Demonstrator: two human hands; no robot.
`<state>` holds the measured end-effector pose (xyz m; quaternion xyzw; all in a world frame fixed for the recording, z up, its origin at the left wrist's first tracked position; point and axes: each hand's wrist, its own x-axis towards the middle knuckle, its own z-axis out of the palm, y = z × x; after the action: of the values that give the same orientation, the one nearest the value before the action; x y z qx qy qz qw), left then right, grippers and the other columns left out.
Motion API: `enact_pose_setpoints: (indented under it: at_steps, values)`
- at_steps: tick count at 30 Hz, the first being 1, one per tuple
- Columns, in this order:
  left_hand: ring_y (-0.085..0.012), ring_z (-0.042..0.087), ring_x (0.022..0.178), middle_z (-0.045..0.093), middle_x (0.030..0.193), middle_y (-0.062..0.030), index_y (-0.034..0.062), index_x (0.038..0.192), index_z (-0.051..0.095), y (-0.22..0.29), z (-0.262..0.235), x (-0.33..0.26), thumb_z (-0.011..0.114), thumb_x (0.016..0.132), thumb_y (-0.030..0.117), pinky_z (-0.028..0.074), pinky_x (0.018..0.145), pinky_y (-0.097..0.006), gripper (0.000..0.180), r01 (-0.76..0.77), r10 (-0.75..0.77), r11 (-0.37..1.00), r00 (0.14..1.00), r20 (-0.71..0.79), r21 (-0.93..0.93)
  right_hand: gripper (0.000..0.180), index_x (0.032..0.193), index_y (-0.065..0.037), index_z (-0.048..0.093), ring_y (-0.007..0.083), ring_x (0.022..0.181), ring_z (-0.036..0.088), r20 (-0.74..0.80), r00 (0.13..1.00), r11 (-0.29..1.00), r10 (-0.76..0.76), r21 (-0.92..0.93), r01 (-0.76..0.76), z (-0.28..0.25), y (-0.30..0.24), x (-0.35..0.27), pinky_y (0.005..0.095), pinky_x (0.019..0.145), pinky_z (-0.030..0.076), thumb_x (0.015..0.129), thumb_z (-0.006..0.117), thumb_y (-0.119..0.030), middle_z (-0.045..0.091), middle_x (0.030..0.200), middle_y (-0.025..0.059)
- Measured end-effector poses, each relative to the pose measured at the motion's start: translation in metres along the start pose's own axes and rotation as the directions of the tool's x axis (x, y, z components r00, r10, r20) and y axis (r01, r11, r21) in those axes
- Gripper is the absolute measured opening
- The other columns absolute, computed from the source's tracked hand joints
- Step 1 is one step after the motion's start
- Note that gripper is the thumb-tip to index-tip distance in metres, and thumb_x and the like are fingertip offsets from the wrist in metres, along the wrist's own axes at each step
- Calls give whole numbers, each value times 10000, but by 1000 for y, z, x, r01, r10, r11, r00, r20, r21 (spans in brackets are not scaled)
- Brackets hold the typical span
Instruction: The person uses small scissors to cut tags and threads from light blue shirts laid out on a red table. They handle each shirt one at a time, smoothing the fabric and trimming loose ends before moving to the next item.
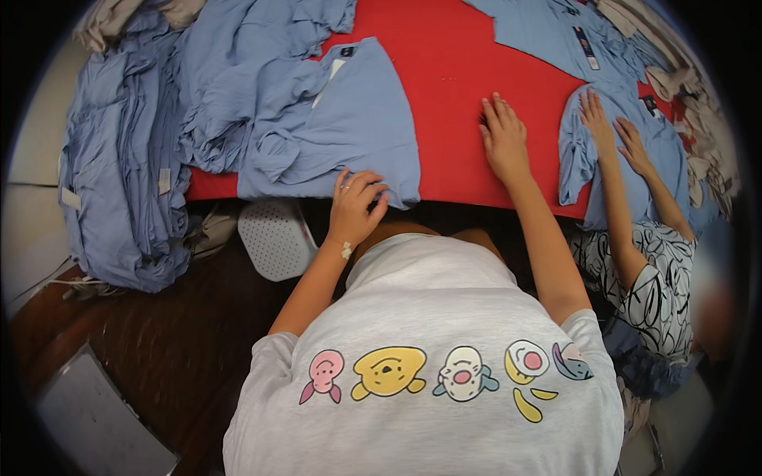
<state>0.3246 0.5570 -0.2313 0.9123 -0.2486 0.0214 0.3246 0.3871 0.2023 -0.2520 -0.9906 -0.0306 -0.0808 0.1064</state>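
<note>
**Blue shirt at the bench edge, one hand on the hem**

My left hand (355, 205) is curled over the lower hem of a light blue shirt (349, 127) that lies spread on the red bench (456, 95), its bottom edge hanging just at the near rim. The fingers are bunched and pinching a fold of the cloth, thumb tucked underneath as far as I can tell. My right hand (503, 139) lies flat on bare red surface, fingers spread a little, touching no cloth, well apart from the shirt.

The shirt looks thin, soft and light; I judge it will drape and wrinkle rather than hold any shape, and it should slide easily over the red cover. It is already rumpled along its left side where it meets a heap of more blue shirts (127, 159) spilling over the bench end. The best grip seems to be at the hem corners or the shoulder seams near the collar label, where the fabric is doubled and will not stretch.

To my right, another person's hands (615, 131) press flat on a second blue shirt (659, 151). Below the bench edge sits a white perforated stool (274, 238).
</note>
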Motion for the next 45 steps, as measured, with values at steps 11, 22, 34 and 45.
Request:
enact_pose_setpoints:
  at_steps: [11,22,34,45]
  values:
    - [-424,159,1589,154,1731,-208,-2,1639,231,-10,38,31,631,1000,389,169,1254,-589,849,222,-243,911,970,17,349,577,1540,-66,468,320,1523,358,-134,991,990,-8,140,27,0,-6,-5,510,1193,314,1025,569,-308,391,1642,173]
    - [-470,120,1584,87,1737,-225,144,1664,265,-5,24,40,655,976,485,175,1240,-625,861,212,-318,881,927,197,424,574,1515,-33,473,357,1469,416,-233,965,941,117,336,-33,-1,-3,-13,523,1189,340,987,616,-205,408,1611,203]
    - [-514,66,1581,116,1749,-181,282,1509,579,-23,9,38,744,920,378,76,1233,-659,619,264,-310,945,911,270,193,330,1217,-39,642,390,1371,498,-356,915,934,189,354,-55,17,3,-6,522,1150,382,911,700,-148,539,1470,209]
    - [-191,663,1099,722,1165,-100,16,1156,711,-46,-7,-25,643,1017,117,481,977,-303,185,475,-771,600,558,-307,-643,262,1198,-107,675,286,1303,558,-300,942,946,150,319,-49,6,-2,-3,449,1095,395,948,700,-178,645,1334,81]
